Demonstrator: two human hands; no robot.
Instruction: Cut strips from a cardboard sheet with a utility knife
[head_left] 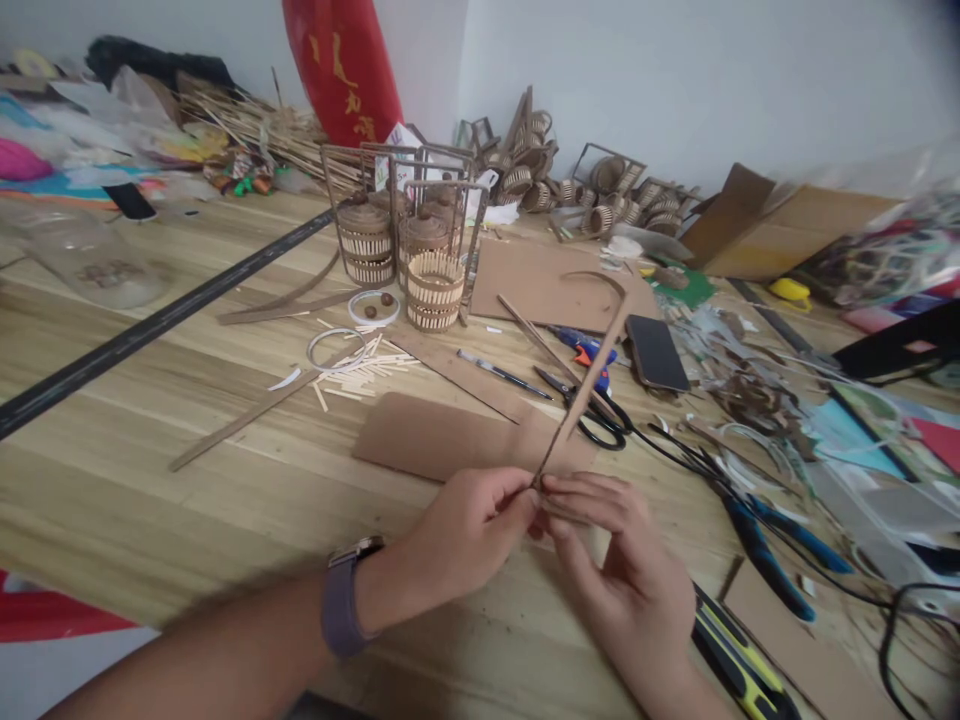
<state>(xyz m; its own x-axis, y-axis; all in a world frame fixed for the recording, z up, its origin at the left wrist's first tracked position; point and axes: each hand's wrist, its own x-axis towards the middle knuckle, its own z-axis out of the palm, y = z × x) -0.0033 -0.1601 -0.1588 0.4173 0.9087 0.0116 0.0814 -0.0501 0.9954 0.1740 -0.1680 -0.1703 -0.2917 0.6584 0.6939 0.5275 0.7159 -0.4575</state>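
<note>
A long, narrow brown cardboard strip rises from between my hands and curls over at its upper end. My left hand, with a watch on its wrist, pinches the strip's lower end. Opposite it, my right hand has its thumb and fingers closed on the same end, where the strip looks folded or rolled. The fingertips of both hands nearly meet and partly hide that end. Behind them lies a flat brown cardboard piece.
Scissors, a pen, a phone and a blue glue gun lie beyond my hands. Small stick baskets stand further back. Blue-handled pliers and a yellow-black cutter are at the right.
</note>
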